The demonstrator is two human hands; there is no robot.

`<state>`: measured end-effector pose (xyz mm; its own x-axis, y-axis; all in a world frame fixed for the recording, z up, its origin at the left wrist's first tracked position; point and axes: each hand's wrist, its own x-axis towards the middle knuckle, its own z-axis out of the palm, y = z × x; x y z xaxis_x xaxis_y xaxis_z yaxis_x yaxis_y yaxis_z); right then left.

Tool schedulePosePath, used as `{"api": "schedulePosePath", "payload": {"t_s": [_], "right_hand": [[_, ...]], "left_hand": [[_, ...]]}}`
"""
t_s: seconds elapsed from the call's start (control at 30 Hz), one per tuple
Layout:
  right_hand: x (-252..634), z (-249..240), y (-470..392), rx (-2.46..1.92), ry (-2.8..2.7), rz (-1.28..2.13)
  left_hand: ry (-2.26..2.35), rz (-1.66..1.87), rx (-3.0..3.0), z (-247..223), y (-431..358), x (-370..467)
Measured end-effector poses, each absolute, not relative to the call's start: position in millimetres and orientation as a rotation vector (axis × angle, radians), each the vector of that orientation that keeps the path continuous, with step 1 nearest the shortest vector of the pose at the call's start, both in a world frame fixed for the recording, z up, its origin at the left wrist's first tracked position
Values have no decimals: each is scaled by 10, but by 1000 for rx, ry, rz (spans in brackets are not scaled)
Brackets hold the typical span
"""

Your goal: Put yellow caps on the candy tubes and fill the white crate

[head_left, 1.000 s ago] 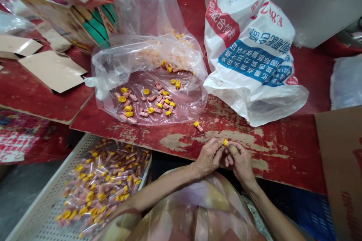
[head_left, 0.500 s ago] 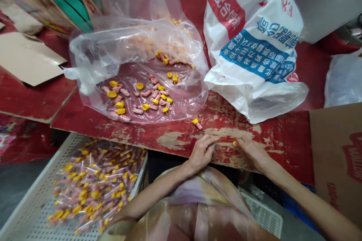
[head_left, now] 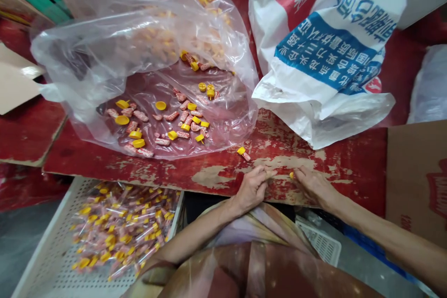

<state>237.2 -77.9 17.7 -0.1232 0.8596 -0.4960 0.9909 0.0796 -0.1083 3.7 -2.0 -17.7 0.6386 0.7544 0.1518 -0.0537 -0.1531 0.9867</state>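
Near the front edge of the worn red table (head_left: 216,176), my left hand (head_left: 252,186) is closed, fingers pinched round something I cannot make out. My right hand (head_left: 312,185) is closed too, its fingertips at a small yellow cap (head_left: 291,175). A pink-and-white piece with a yellow cap (head_left: 243,153) lies on the table just beyond my left hand. Behind it, a large clear plastic bag (head_left: 104,128) lies open, with several pink-and-white pieces and yellow caps inside.
A white printed bag (head_left: 314,121) stands at the back right. At the far right is a cardboard box (head_left: 412,172). Below the table at left, a white perforated crate (head_left: 52,247) holds many capped clear tubes. Beige card (head_left: 17,79) lies at far left.
The view has shifted closer to the bags. Both hands remain near the table edge, almost in the same places; the left fingers have moved slightly toward the right.
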Motion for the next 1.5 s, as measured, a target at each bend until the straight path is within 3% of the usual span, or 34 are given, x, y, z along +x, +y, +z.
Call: {"api": "schedulePosePath", "payload": {"t_s": [0.3, 0.4, 0.6, 0.77, 1.1, 1.27, 1.37, 1.5], "right_hand": [[2348, 216, -886, 2624, 1927, -1281], [2289, 303, -880, 2778, 1720, -1670], [2061, 355, -890, 2505, 760, -2860], [1898, 282, -932, 2368, 395, -3158], [1860, 316, -915, 2404, 595, -3042], [1893, 319, -870, 2614, 729, -2693], [1936, 380, -844, 2675, 1367, -2120], [1976, 479, -804, 2260, 1967, -788]], "left_hand": [[681, 870, 1520, -197, -65, -17], [713, 881, 1512, -219, -93, -39], [744, 857, 1533, -149, -126, -7], [725, 831, 1550, -100, -168, -13], [657, 889, 1619, -140, -229, -6], [728, 899, 1598, -167, -217, -30], [746, 894, 1584, -178, -209, -39], [740, 896, 1578, -189, -205, -45]]}}
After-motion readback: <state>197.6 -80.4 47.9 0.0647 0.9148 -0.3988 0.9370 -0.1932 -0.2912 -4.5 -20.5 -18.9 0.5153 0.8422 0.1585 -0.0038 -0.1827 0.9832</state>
